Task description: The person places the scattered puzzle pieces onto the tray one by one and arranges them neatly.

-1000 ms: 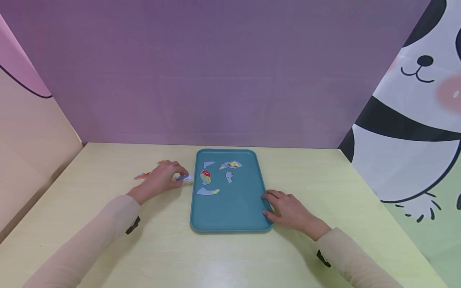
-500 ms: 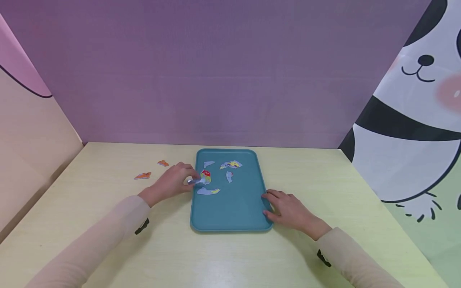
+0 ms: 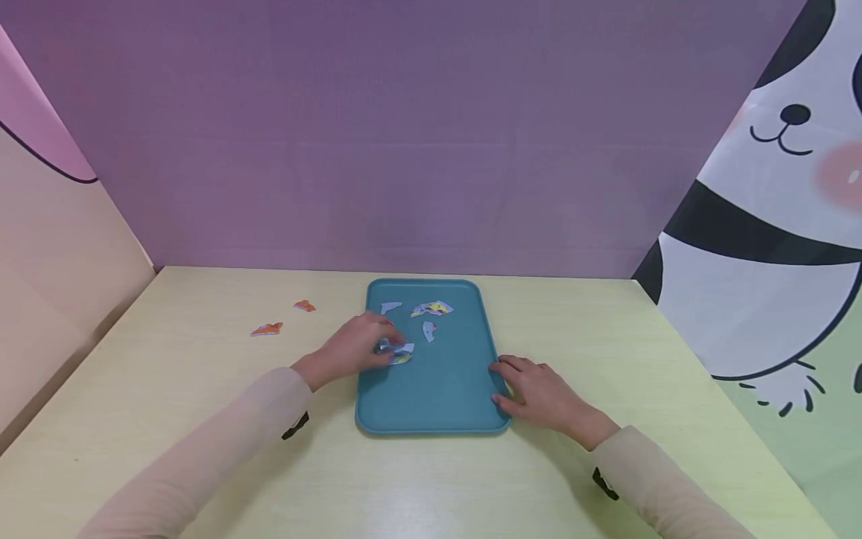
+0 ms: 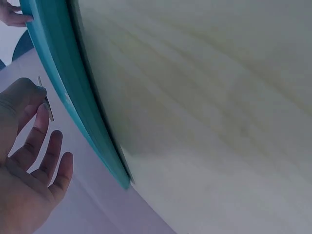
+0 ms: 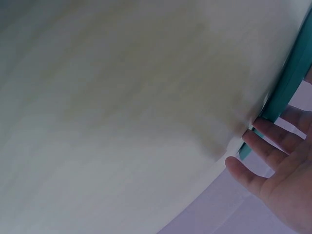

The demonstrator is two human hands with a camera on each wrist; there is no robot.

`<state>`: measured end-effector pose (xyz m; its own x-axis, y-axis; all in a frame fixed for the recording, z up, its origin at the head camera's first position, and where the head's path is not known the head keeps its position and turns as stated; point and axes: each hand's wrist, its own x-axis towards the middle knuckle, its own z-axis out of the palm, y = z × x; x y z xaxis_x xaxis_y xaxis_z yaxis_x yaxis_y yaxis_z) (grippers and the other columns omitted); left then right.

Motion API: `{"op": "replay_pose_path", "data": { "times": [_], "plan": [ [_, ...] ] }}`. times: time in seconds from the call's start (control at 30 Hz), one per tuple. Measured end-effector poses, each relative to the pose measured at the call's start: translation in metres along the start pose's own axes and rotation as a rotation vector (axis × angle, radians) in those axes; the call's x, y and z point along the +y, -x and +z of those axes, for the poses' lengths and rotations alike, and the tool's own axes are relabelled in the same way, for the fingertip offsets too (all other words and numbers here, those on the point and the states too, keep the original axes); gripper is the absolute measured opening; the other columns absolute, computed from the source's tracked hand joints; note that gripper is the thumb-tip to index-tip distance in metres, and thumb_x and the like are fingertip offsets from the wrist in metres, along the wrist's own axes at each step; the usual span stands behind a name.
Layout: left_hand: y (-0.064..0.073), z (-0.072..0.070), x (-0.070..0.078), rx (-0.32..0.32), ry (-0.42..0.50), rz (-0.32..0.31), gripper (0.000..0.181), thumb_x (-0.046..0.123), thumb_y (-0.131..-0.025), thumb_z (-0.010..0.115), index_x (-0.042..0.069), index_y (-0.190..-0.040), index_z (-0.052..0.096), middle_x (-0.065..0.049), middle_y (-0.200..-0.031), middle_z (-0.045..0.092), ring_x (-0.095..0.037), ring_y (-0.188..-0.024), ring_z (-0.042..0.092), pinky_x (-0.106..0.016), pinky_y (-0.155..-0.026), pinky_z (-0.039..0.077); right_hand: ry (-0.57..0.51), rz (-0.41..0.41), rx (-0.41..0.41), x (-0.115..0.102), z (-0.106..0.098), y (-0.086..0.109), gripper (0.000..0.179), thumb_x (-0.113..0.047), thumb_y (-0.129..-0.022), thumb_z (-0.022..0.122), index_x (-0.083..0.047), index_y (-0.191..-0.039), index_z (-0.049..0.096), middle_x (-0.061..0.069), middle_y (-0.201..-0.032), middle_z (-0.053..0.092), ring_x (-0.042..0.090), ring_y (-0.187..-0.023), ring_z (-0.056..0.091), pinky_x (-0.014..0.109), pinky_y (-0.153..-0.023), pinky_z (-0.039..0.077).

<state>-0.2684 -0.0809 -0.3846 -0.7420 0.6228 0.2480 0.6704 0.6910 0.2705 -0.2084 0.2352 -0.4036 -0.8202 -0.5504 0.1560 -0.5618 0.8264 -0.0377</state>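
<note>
My left hand (image 3: 353,344) is over the left part of the blue-green tray (image 3: 431,397). Its thumb and index finger pinch a flat, pale puzzle piece (image 3: 404,349), seen edge-on in the left wrist view as a thin sliver (image 4: 50,111). A white and yellow piece (image 3: 402,360) shows partly just below that one. A red and yellow piece beside the hand is mostly hidden by its fingers. My right hand (image 3: 542,389) rests with extended fingers against the tray's right rim; the right wrist view shows the fingertips at the tray edge (image 5: 292,73).
Farther back on the tray lie a small pale piece (image 3: 390,308), a yellow-patterned piece (image 3: 432,308) and a small white piece (image 3: 429,331). Two orange pieces, one nearer (image 3: 267,329) and one farther (image 3: 305,305), lie on the table left of the tray.
My left hand has carried the pinched puzzle piece rightward from beside the tray to over its left part, uncovering both orange pieces. The right hand has stayed at the rim.
</note>
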Motion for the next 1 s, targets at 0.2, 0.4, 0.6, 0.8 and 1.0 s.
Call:
{"op": "replay_pose_path", "data": {
  "times": [0.2,0.4,0.6,0.8,1.0],
  "plan": [
    [-0.010,0.008,0.009,-0.022,0.008,-0.002,0.021,0.014,-0.078,0.067,0.015,-0.099,0.071,0.003,-0.095,0.066,-0.015,-0.091,0.054,-0.030,-0.080,0.046,-0.008,0.009,-0.007,-0.001,-0.001,0.000,0.046,-0.032,-0.084,0.061,-0.005,-0.121,0.055,0.016,-0.125,0.054,0.032,-0.113,0.053,0.049,-0.083,0.046],
    [-0.020,0.013,0.014,-0.009,0.023,0.034,0.022,0.012,-0.076,0.067,0.014,-0.097,0.072,0.003,-0.096,0.067,-0.015,-0.090,0.056,-0.029,-0.080,0.046,-0.002,0.005,0.000,-0.001,0.000,0.000,0.045,-0.032,-0.084,0.061,-0.005,-0.120,0.056,0.016,-0.124,0.055,0.031,-0.112,0.054,0.049,-0.082,0.047],
    [-0.029,0.018,0.021,-0.026,0.045,0.027,0.023,0.011,-0.077,0.067,0.015,-0.099,0.071,0.003,-0.098,0.068,-0.015,-0.093,0.056,-0.030,-0.083,0.046,-0.006,0.009,-0.003,-0.001,0.000,0.000,0.046,-0.032,-0.084,0.061,-0.005,-0.120,0.055,0.016,-0.124,0.055,0.032,-0.112,0.054,0.049,-0.082,0.047],
    [-0.037,0.023,0.026,-0.067,0.064,0.006,0.024,0.012,-0.078,0.067,0.015,-0.101,0.071,0.003,-0.100,0.067,-0.013,-0.092,0.057,-0.028,-0.081,0.047,-0.004,0.013,-0.010,-0.002,-0.001,0.000,0.046,-0.032,-0.084,0.061,-0.005,-0.120,0.055,0.016,-0.124,0.054,0.032,-0.112,0.054,0.049,-0.082,0.047],
    [-0.043,0.028,0.028,-0.072,0.073,0.009,0.024,0.014,-0.078,0.069,0.015,-0.102,0.070,0.003,-0.101,0.067,-0.013,-0.093,0.057,-0.028,-0.082,0.047,-0.007,0.008,-0.003,-0.002,-0.002,0.000,0.046,-0.032,-0.084,0.062,-0.005,-0.120,0.056,0.016,-0.124,0.055,0.032,-0.111,0.054,0.049,-0.082,0.047]
  ]
}}
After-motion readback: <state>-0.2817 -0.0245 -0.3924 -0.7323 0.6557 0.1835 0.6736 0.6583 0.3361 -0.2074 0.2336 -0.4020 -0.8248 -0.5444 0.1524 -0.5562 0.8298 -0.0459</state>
